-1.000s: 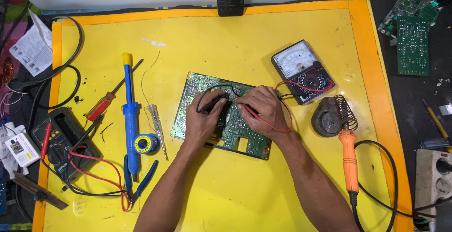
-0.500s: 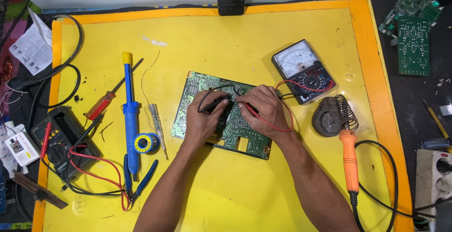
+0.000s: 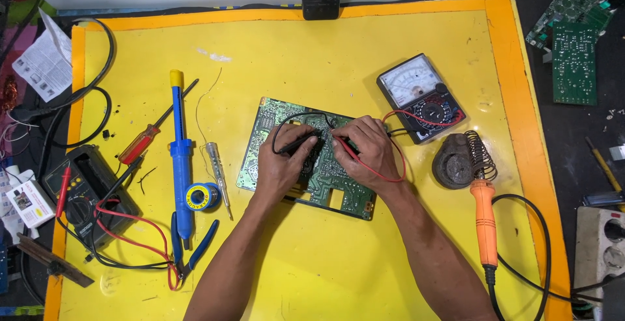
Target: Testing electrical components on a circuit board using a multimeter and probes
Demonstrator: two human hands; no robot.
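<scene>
Yellow mat (image 3: 312, 256) covers the desk, orange border. Green circuit board (image 3: 273, 125) lies mid-mat. Left hand (image 3: 283, 161) on the board, fingers clamped on black probe (image 3: 296, 144). Right hand (image 3: 364, 148) just at 3 o'clock of it, fingers pinched on red probe (image 3: 345, 153), tip on board. Analog multimeter (image 3: 422, 96) at 2 o'clock, leads attached. Coil stand (image 3: 463, 159) at 3 o'clock; orange soldering iron (image 3: 483, 220) leans at it. Blue desoldering pump (image 3: 179, 165) and solder roll (image 3: 197, 196) at 9 o'clock.
</scene>
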